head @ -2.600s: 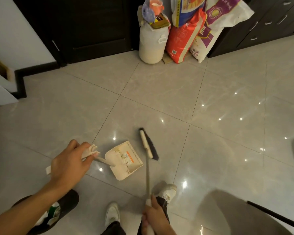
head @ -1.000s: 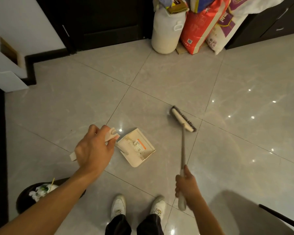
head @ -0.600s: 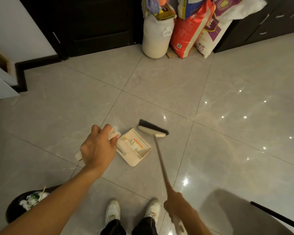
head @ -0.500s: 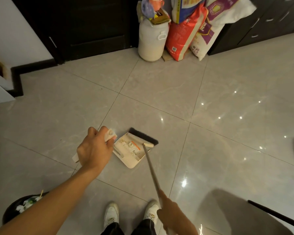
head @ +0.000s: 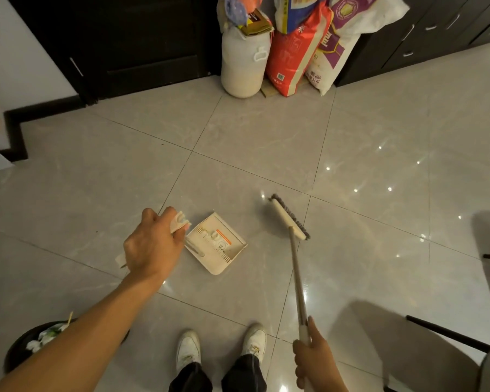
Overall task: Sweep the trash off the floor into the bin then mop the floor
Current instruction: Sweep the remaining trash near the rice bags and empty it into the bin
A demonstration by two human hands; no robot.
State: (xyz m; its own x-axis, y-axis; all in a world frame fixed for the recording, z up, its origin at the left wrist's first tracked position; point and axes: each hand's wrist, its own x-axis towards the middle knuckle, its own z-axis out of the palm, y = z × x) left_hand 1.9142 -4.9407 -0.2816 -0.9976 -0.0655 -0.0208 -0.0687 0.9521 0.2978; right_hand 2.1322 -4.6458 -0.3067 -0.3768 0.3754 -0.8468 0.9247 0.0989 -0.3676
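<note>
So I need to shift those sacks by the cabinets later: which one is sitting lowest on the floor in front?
The red sack: it stands on the floor between the white plastic jug and the white-and-purple sack; the blue-and-yellow bag sits behind, above it.

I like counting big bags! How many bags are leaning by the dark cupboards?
3 that I can see: a red bag, a white and purple bag to its right, and a blue and white bag on top. More may hide behind them.

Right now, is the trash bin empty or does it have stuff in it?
It has stuff in it. White crumpled scraps and a thin stick show inside the dark bin, partly hidden by the left arm.
</note>
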